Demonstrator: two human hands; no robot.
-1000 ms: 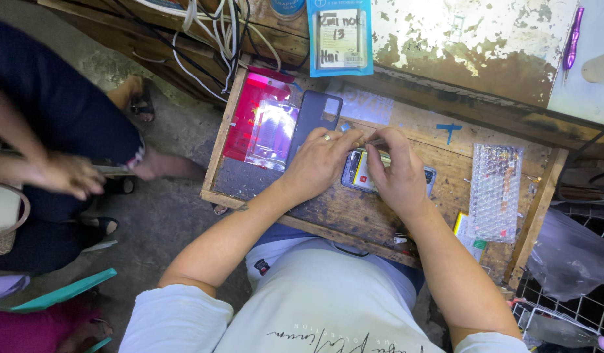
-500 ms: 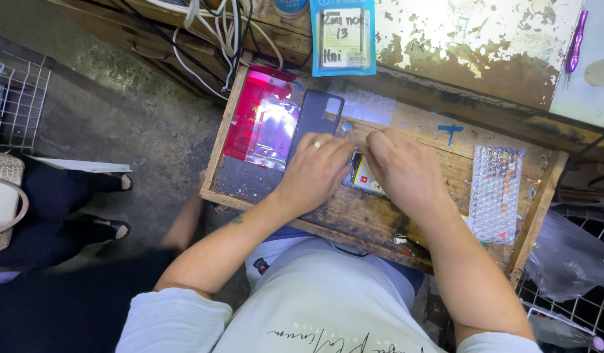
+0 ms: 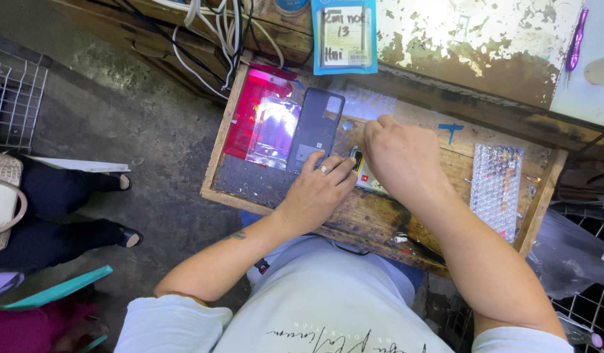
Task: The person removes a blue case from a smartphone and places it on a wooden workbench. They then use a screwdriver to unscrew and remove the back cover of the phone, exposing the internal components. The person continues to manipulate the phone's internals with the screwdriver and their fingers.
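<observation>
A small flat phone part with a yellow and black edge (image 3: 358,163) lies on the worn wooden bench (image 3: 380,216), mostly hidden beneath two bare hands near the bench's middle. The left hand (image 3: 318,189), a ring on one finger, rests palm down with fingers bent, its fingertips (image 3: 346,167) touching the part's left edge. The right hand (image 3: 400,157) arches over the part from the right, fingers curled down onto it; how tight either grip is, and whether the part is pinched or only pressed, cannot be told from above.

Just left of the hands lies a dark grey phone back cover (image 3: 315,129) with a square camera opening, inner side up. Beside that sits a clear glossy plastic sleeve (image 3: 274,131), partly overlapping a flat red packet (image 3: 246,111). A strip of clear bubble wrap (image 3: 497,189) lies well to the right, and a small blue T-shaped tool (image 3: 451,129) rests behind the right hand. A blue-framed packet with a handwritten label (image 3: 344,33) leans at the bench's back edge, next to a tangle of white and black cables (image 3: 217,26). On the grey concrete floor (image 3: 138,124) to the left, another person's dark-trousered legs (image 3: 67,209) are in view beside a wire rack (image 3: 17,98).
</observation>
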